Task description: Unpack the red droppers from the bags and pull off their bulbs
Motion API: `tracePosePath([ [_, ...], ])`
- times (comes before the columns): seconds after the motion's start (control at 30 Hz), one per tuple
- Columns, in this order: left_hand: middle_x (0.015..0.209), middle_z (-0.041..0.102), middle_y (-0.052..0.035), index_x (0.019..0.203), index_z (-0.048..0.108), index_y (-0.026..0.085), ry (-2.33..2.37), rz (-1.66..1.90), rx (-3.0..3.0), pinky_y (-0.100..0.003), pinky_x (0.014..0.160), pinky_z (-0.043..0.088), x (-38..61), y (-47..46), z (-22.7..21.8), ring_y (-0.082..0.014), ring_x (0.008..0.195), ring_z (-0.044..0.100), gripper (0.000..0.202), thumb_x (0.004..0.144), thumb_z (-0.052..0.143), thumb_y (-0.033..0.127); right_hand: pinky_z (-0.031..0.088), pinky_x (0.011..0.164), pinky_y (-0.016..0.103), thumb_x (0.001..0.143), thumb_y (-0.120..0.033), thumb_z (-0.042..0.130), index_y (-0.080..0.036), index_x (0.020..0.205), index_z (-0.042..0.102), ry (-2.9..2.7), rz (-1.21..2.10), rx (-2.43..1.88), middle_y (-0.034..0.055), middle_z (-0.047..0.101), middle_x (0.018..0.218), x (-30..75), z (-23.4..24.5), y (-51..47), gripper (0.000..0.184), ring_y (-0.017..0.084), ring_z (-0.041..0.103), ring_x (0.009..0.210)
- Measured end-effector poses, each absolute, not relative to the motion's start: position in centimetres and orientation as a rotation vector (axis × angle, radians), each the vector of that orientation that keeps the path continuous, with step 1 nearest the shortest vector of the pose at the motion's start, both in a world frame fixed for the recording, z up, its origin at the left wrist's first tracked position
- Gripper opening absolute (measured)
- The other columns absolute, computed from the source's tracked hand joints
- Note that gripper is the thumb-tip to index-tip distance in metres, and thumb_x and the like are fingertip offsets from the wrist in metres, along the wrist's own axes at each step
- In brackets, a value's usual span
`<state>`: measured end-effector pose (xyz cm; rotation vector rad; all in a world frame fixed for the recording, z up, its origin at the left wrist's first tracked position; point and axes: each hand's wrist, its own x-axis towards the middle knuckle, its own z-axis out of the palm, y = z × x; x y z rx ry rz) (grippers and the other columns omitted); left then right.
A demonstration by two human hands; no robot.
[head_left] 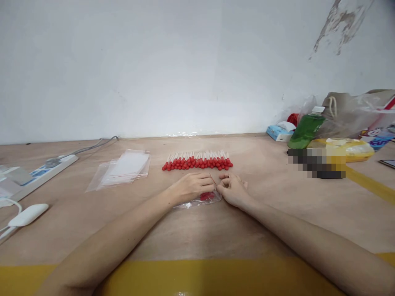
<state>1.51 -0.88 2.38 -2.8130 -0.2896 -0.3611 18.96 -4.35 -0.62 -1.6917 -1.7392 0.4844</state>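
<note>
The left hand (196, 184) and right hand (233, 189) both seem to pinch the clear bag (196, 202) on the counter (185, 236). Red pieces (207, 196) are already inside; many red-tipped sticks (197, 162) lie outside, beyond it.

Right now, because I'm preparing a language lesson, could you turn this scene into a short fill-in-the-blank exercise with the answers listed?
1. The sticks laid out in a row have rounded ____ tips.
2. The row lies ____ the left hand and the wall.
3. In the picture, the pile of flat plastic bags lies to the ____ of the row.
4. The green bottle has a ____ cap.

Missing words: red; between; left; white.
</note>
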Motion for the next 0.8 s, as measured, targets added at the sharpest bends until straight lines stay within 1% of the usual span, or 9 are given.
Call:
tracePosePath([
  [0.13,0.106,0.059,-0.0051,0.098,0.056,0.018,-0.345,-0.444,-2.821,-0.029,0.089,0.043,0.5,-0.8,2.8,-0.0159,0.107,0.049,0.027,0.092,0.030,0.020,0.029,0.086,0.047,0.065,-0.031,0.054,-0.021,0.049,0.059,-1.729,0.495,-1.679,0.0017,0.061,0.099,19.4,-0.8,-4.1,0.019,0.024,0.050,0.099],
  [0.23,0.110,0.058,-0.0071,0.102,0.056,0.019,-0.397,-0.516,-2.797,-0.030,0.084,0.046,0.2,-0.7,3.1,-0.0167,0.103,0.053,0.027,0.092,0.031,0.019,0.033,0.083,0.044,0.062,-0.034,0.061,-0.022,0.062,0.062,-1.771,0.424,-1.578,0.0023,0.061,0.091,19.7,-0.9,-4.1,0.012,0.022,0.052,0.092],
  [0.3,0.108,0.059,-0.0073,0.100,0.057,0.019,-0.392,-0.556,-2.806,-0.030,0.081,0.047,0.4,-0.8,3.1,-0.0166,0.099,0.055,0.026,0.091,0.033,0.021,0.034,0.083,0.043,0.063,-0.030,0.064,-0.023,0.069,0.063,-1.863,0.347,-1.449,0.0028,0.060,0.094,19.8,-1.0,-4.2,0.009,0.022,0.051,0.094],
  [0.37,0.107,0.059,-0.0071,0.099,0.058,0.020,-0.408,-0.608,-2.830,-0.031,0.082,0.046,0.6,-1.0,3.0,-0.0166,0.099,0.055,0.024,0.091,0.035,0.022,0.033,0.086,0.045,0.066,-0.025,0.062,-0.026,0.072,0.065,-1.961,0.271,-1.350,0.0036,0.057,0.103,20.0,-1.0,-4.2,0.006,0.023,0.048,0.101],
  [0.5,0.107,0.058,-0.0075,0.106,0.054,0.019,-0.681,-0.792,-2.916,-0.031,0.086,0.044,0.1,-2.0,2.3,-0.0170,0.100,0.053,0.024,0.090,0.037,0.024,0.030,0.089,0.050,0.073,-0.028,0.058,-0.032,0.088,0.067,-2.069,0.254,-1.378,0.0047,0.054,0.112,20.4,-1.1,-4.1,0.018,0.025,0.043,0.110],
  [0.6,0.110,0.057,-0.0076,0.116,0.047,0.019,-0.990,-0.792,-3.032,-0.032,0.087,0.044,-1.7,-3.1,1.8,-0.0172,0.101,0.054,0.030,0.089,0.040,0.027,0.029,0.090,0.051,0.077,-0.030,0.054,-0.033,0.099,0.064,-2.178,0.285,-1.407,0.0051,0.048,0.122,20.6,-1.0,-4.0,0.024,0.026,0.038,0.115],
  [0.7,0.124,0.051,-0.0065,0.127,0.037,0.022,-1.125,-0.705,-3.138,-0.034,0.093,0.041,-3.3,-3.9,1.5,-0.0179,0.111,0.049,0.040,0.089,0.041,0.030,0.027,0.092,0.052,0.076,-0.035,0.055,-0.033,0.116,0.054,-2.273,0.299,-1.395,0.0070,0.042,0.130,20.9,-0.9,-3.8,0.040,0.028,0.034,0.119],
  [0.8,0.129,0.047,-0.0055,0.131,0.033,0.025,-1.134,-0.664,-3.176,-0.037,0.095,0.039,-3.8,-4.2,1.5,-0.0192,0.116,0.045,0.045,0.088,0.042,0.034,0.023,0.094,0.054,0.072,-0.048,0.057,-0.031,0.128,0.041,-2.338,0.331,-1.358,0.0103,0.038,0.134,21.2,-0.9,-3.7,0.061,0.030,0.030,0.122],
])
